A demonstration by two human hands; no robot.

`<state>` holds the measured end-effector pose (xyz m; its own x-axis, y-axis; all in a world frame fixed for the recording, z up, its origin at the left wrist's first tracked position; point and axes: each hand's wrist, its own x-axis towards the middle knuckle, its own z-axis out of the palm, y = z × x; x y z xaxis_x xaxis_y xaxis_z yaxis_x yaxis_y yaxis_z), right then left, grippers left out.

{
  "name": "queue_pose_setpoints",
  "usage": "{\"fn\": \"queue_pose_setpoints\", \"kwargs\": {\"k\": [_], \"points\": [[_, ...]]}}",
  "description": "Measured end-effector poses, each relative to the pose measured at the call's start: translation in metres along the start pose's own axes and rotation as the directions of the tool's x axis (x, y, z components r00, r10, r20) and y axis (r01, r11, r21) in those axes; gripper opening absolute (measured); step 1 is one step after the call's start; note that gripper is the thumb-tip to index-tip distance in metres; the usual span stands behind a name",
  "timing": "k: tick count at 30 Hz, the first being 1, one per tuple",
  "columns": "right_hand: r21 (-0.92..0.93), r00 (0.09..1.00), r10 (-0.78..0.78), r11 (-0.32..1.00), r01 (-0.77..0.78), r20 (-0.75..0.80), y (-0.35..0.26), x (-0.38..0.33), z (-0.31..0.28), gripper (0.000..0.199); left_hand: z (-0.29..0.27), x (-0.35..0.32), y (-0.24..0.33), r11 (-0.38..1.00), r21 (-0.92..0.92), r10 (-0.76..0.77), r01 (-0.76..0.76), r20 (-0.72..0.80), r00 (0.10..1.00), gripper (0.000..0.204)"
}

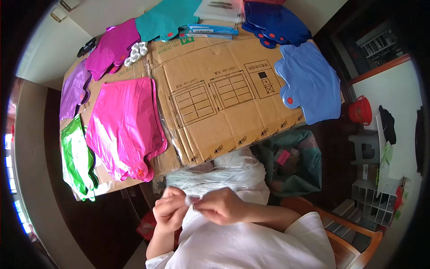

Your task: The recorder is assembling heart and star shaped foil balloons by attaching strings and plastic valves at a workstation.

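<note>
In front of my body, both hands meet above the lap, thumbs and fingers pinched together. My left hand point(170, 210) and my right hand point(222, 207) are closed on opposite ends of a small whitish bundle point(192, 200), which looks like string but is blurred and partly covered by the fingers. Just beyond the hands, a thick hank of silvery white string point(219, 174) lies across my lap, below the table's front edge. On the table, small white coils of string point(136, 54) rest near the back left.
A cardboard sheet point(215, 141) covers the table. Flat foil balloons lie around it: pink point(127, 121), green point(75, 152), purple point(76, 87), magenta point(112, 49), teal point(168, 20), dark blue point(277, 20) and light blue point(313, 85). Blue-edged packets point(210, 31) lie behind. A dark green bag point(298, 175) hangs right.
</note>
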<state>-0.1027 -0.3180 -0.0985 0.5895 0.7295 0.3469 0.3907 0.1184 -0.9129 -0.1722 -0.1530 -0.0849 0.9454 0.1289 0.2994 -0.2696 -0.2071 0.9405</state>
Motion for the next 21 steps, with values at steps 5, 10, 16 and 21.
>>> {"fn": "queue_pose_setpoints", "kwargs": {"k": [5, 10, 16, 21], "points": [[0.033, 0.983, 0.058, 0.998, -0.054, -0.176, -0.006, 0.009, -0.019, 0.011, -0.002, 0.0, 0.005, 0.937, -0.346, 0.027, 0.043, 0.197, 0.98, 0.011], [0.014, 0.997, -0.066, 0.998, 0.066, -0.038, -0.02, 0.005, -0.009, 0.006, 0.001, 0.003, 0.004, 0.969, 0.243, 0.02, -0.036, 0.068, 0.998, 0.022], [-0.035, 0.998, 0.05, 0.998, -0.051, -0.037, -0.002, 0.005, 0.0, 0.009, 0.006, -0.009, 0.008, 0.918, -0.388, -0.127, 0.083, -0.09, 0.988, 0.008], [-0.021, 0.986, -0.017, 1.0, 0.013, -0.169, -0.01, 0.009, -0.019, 0.011, -0.008, 0.0, 0.006, 0.986, -0.166, 0.074, -0.031, 0.265, 0.961, 0.011]]}}
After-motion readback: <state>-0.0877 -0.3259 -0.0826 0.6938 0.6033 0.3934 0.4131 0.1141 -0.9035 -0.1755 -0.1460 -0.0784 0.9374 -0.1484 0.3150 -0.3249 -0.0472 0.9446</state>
